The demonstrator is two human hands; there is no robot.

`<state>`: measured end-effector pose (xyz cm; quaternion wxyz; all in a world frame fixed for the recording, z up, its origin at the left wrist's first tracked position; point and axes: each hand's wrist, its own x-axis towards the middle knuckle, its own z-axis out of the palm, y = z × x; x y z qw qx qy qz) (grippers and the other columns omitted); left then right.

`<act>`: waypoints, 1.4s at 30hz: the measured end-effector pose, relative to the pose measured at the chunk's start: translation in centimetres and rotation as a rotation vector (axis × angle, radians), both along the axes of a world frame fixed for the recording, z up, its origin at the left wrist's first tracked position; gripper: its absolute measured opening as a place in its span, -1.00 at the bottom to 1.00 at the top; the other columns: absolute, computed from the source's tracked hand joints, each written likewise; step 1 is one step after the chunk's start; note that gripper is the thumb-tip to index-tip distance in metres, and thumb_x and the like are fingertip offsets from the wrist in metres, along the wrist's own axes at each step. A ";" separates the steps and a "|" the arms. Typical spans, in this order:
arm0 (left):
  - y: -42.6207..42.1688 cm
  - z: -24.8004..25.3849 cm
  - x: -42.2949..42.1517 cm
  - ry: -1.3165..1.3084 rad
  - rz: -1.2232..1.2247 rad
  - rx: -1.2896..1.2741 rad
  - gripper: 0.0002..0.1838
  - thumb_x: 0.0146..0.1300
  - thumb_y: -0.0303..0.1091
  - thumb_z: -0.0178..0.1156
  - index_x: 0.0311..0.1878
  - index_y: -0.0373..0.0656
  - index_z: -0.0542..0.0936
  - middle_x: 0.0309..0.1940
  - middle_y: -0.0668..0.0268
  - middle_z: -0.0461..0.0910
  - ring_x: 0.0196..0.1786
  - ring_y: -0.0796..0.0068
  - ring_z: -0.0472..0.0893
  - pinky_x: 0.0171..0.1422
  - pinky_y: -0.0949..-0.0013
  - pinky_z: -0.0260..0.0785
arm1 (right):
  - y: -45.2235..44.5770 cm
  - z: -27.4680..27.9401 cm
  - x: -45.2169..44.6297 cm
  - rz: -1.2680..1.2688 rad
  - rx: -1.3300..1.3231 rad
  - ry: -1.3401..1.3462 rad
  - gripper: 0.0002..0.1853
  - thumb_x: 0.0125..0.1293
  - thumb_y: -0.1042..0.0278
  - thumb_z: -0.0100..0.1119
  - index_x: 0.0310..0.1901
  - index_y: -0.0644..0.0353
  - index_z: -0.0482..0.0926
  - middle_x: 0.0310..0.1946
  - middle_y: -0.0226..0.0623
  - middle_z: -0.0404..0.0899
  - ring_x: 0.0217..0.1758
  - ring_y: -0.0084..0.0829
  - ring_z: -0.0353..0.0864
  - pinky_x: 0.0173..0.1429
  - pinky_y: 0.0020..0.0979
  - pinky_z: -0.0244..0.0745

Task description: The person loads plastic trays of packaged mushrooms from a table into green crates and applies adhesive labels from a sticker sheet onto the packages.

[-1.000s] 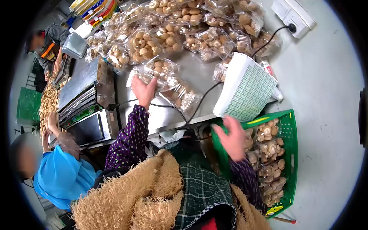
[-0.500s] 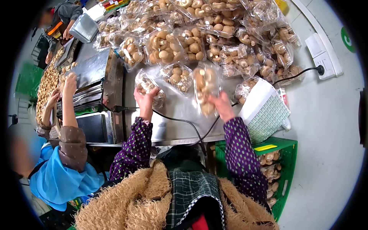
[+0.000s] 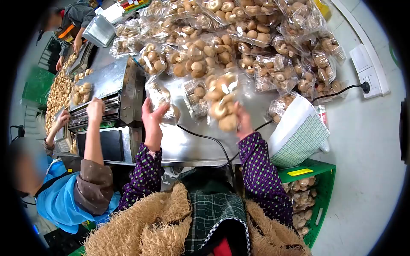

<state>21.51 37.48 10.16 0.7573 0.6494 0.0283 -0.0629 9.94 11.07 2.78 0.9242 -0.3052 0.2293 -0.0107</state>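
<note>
My left hand (image 3: 152, 121) has its thumb and fingers about one end of a plastic-wrapped pack of mushrooms (image 3: 161, 97), which tilts over the steel table (image 3: 188, 149). In my right hand (image 3: 244, 121) is another clear-wrapped mushroom pack (image 3: 223, 104), gripped along its right edge and raised toward me, its brown caps showing through the film. Between the two lies a third wrapped pack (image 3: 195, 99) on the steel, touched by neither hand.
Heaped mushroom packs (image 3: 252, 32) cover the table's far side. A metal wrapping machine (image 3: 121, 91) stands left, where a co-worker's hands (image 3: 95, 109) work. A black cable (image 3: 205, 136) crosses the tabletop. Right are a pale green basket (image 3: 301, 132) and a green crate (image 3: 322, 200) of mushrooms.
My right hand has drawn its pack slightly left and tilted it toward me. My left hand and its pack have shifted a little left. The co-worker's near hand has moved right and down.
</note>
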 end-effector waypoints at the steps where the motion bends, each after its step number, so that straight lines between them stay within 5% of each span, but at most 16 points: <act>1: -0.8 0.3 0.4 0.010 -0.004 0.070 -0.29 0.17 -0.52 0.24 0.37 -0.41 0.16 0.14 0.08 0.45 0.10 0.29 0.57 0.21 0.31 0.41 | -0.5 1.5 1.1 -0.057 -0.029 -0.018 -0.60 0.31 0.14 0.21 0.10 0.16 0.54 0.00 -0.34 0.57 0.03 -0.44 0.57 0.10 -0.35 0.53; 3: -1.4 -2.3 2.0 0.259 -0.044 0.169 -0.28 0.14 -0.36 0.30 0.35 -0.25 0.23 0.05 0.20 0.50 0.07 0.35 0.52 0.09 0.28 0.39 | -1.2 1.3 2.8 -0.052 0.002 0.000 -0.55 0.30 0.13 0.20 0.16 0.13 0.50 0.03 -0.33 0.55 0.07 -0.38 0.56 0.16 -0.29 0.50; 5: -3.1 -5.1 0.4 0.297 -0.129 -0.284 -0.31 0.13 -0.27 0.31 0.31 -0.20 0.28 0.00 0.25 0.51 0.06 0.36 0.50 0.07 0.26 0.35 | -0.9 -0.8 2.7 -0.072 0.127 0.015 -0.48 0.30 0.07 0.19 0.23 0.12 0.43 0.08 -0.27 0.52 0.11 -0.33 0.54 0.25 -0.19 0.46; 7: -2.0 -6.3 -0.7 0.358 -0.092 -0.367 -0.44 0.24 -0.20 0.20 0.27 -0.18 0.34 0.06 0.21 0.52 0.12 0.32 0.50 0.19 0.20 0.35 | -0.7 -2.0 0.0 -0.062 0.360 -0.198 -0.47 0.30 0.04 0.20 0.21 0.11 0.42 0.08 -0.23 0.51 0.12 -0.26 0.54 0.28 -0.11 0.44; 13: -4.4 -0.2 -4.3 0.337 -0.618 -0.818 -0.34 0.22 -0.20 0.15 0.36 -0.26 0.28 0.19 0.12 0.46 0.22 0.20 0.49 0.33 0.11 0.34 | -0.7 2.3 -8.9 -0.209 0.258 0.015 -0.46 0.26 -0.06 0.23 0.13 0.13 0.44 0.02 -0.19 0.54 0.11 -0.18 0.56 0.17 -0.03 0.51; 15: -7.6 -0.4 -4.3 0.381 -0.646 -0.621 -0.25 0.13 -0.25 0.20 0.40 -0.27 0.23 0.20 0.12 0.45 0.22 0.22 0.48 0.36 0.15 0.32 | -2.7 0.9 -11.4 -0.198 0.216 -0.088 -0.38 0.30 -0.14 0.16 0.17 0.24 0.40 0.04 -0.12 0.53 0.11 -0.16 0.56 0.16 -0.04 0.53; 18: -12.0 -1.2 -5.2 0.397 -0.802 -0.629 -0.27 0.14 -0.27 0.21 0.38 -0.29 0.26 0.21 0.13 0.45 0.25 0.25 0.47 0.36 0.18 0.32 | -3.2 7.1 -13.5 -0.362 0.083 -0.340 -0.30 0.34 -0.17 0.10 0.25 0.31 0.34 0.14 -0.05 0.48 0.16 -0.15 0.55 0.20 -0.11 0.52; 21: -12.8 -2.3 -7.3 0.465 -0.847 -0.576 -0.29 0.15 -0.26 0.21 0.37 -0.31 0.29 0.19 0.13 0.48 0.23 0.26 0.49 0.35 0.21 0.34 | -4.0 4.7 -15.6 -0.415 0.004 -0.175 -0.36 0.33 -0.11 0.15 0.21 0.27 0.38 0.10 -0.11 0.51 0.13 -0.21 0.56 0.20 -0.15 0.52; 22: -12.0 -0.8 -8.6 0.121 -0.886 -0.511 -0.29 0.15 -0.24 0.21 0.36 -0.31 0.30 0.18 0.12 0.49 0.21 0.27 0.51 0.34 0.22 0.35 | -4.7 3.0 -16.8 -0.404 0.009 -0.067 -0.44 0.31 -0.02 0.22 0.17 0.23 0.43 0.04 -0.19 0.54 0.10 -0.27 0.58 0.19 -0.16 0.53; 25: -8.9 0.0 -7.3 0.283 -0.774 -0.412 -0.30 0.16 -0.12 0.13 0.34 -0.31 0.33 0.15 0.09 0.51 0.15 0.25 0.56 0.29 0.24 0.40 | -3.8 3.1 -16.8 -0.456 -0.066 -0.040 -0.53 0.26 0.10 0.28 0.10 0.19 0.47 -0.04 -0.31 0.57 0.06 -0.35 0.60 0.15 -0.22 0.56; 29: -3.7 -0.3 -3.9 0.262 -0.672 -0.484 -0.36 0.28 -0.03 0.06 0.30 -0.30 0.35 0.11 0.08 0.52 0.10 0.21 0.58 0.23 0.19 0.43 | -5.6 4.2 -15.5 -0.362 -0.183 0.099 -0.47 0.28 0.13 0.23 0.18 0.25 0.36 0.01 -0.27 0.54 0.04 -0.35 0.61 0.03 -0.27 0.65; 32: -2.5 -3.8 -3.7 0.486 -0.366 -0.573 -0.45 0.37 -0.05 -0.02 0.26 -0.28 0.38 0.12 0.08 0.52 0.09 0.21 0.58 0.23 0.16 0.43 | -7.3 2.5 -13.9 -0.352 -0.145 0.008 -0.34 0.26 0.13 0.24 0.28 0.31 0.25 0.08 -0.18 0.48 0.14 -0.28 0.54 0.17 -0.25 0.56; 33: -1.6 -8.0 -3.1 0.560 -0.496 -0.818 -0.51 0.43 -0.10 -0.10 0.23 -0.27 0.40 0.13 0.10 0.52 0.11 0.19 0.57 0.25 0.13 0.42 | -6.6 3.2 -13.6 -0.344 -0.225 0.115 -0.28 0.25 0.13 0.25 0.31 0.35 0.19 0.12 -0.12 0.45 0.21 -0.24 0.48 0.28 -0.24 0.45; 35: -3.8 -6.2 -5.5 0.596 -0.310 -0.511 -0.49 0.43 -0.08 -0.12 0.25 -0.28 0.39 0.14 0.13 0.52 0.14 0.18 0.55 0.27 0.12 0.40 | -4.4 3.8 -13.9 -0.346 -0.443 0.262 -0.13 0.18 0.08 0.28 0.35 0.48 0.12 0.23 0.04 0.36 0.34 -0.16 0.33 0.49 -0.24 0.13; 39: -3.5 -5.0 -6.6 0.510 -0.444 -0.413 -0.41 0.44 0.01 -0.13 0.30 -0.30 0.33 0.19 0.12 0.47 0.17 0.21 0.54 0.28 0.14 0.41 | -2.8 7.5 -14.8 -0.176 -0.585 0.066 -0.03 -0.01 0.03 0.40 0.31 0.53 0.19 0.22 0.05 0.39 0.31 -0.16 0.38 0.43 -0.29 0.18; 42: -4.3 -3.7 -6.8 0.256 -0.376 0.048 -0.42 0.27 -0.15 0.25 0.19 -0.38 0.37 0.01 0.15 0.54 0.02 0.39 0.59 0.09 0.36 0.49 | -4.7 9.0 -11.8 -0.020 -0.789 -0.045 0.02 -0.07 0.02 0.47 0.31 0.52 0.19 0.19 0.06 0.42 0.28 -0.15 0.41 0.40 -0.26 0.24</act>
